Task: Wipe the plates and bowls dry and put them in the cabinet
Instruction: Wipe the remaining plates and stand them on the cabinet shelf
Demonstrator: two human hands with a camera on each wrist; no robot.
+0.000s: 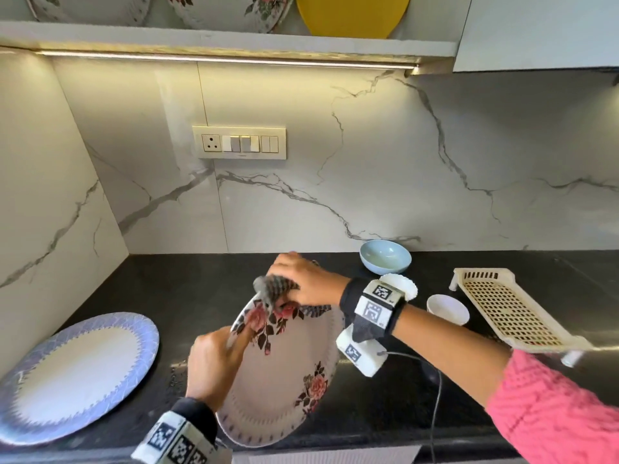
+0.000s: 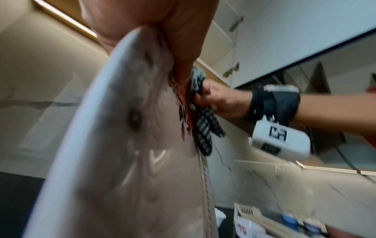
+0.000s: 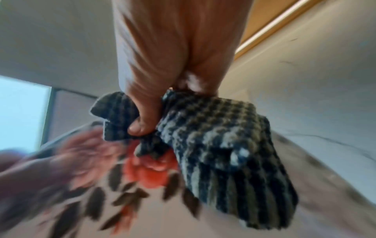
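A white plate with red roses (image 1: 288, 373) is held tilted over the black counter (image 1: 187, 289). My left hand (image 1: 217, 360) grips its left rim, thumb on the face; the same plate (image 2: 126, 145) fills the left wrist view. My right hand (image 1: 301, 279) clutches a grey checked cloth (image 1: 278, 289) and presses it on the plate's upper edge. In the right wrist view the cloth (image 3: 213, 145) is bunched under the thumb against the rose pattern (image 3: 150, 172). A blue-rimmed plate (image 1: 77, 376) lies at the left. A pale blue bowl (image 1: 385, 261) and a small white bowl (image 1: 448, 309) stand at the right.
A cream perforated rack (image 1: 509, 309) sits on the counter at the right. On the shelf (image 1: 214, 41) above stand floral plates (image 1: 231, 11) and a yellow plate (image 1: 351, 15). A switch panel (image 1: 239, 143) is on the marble wall. A cable (image 1: 435, 396) trails from my right wrist.
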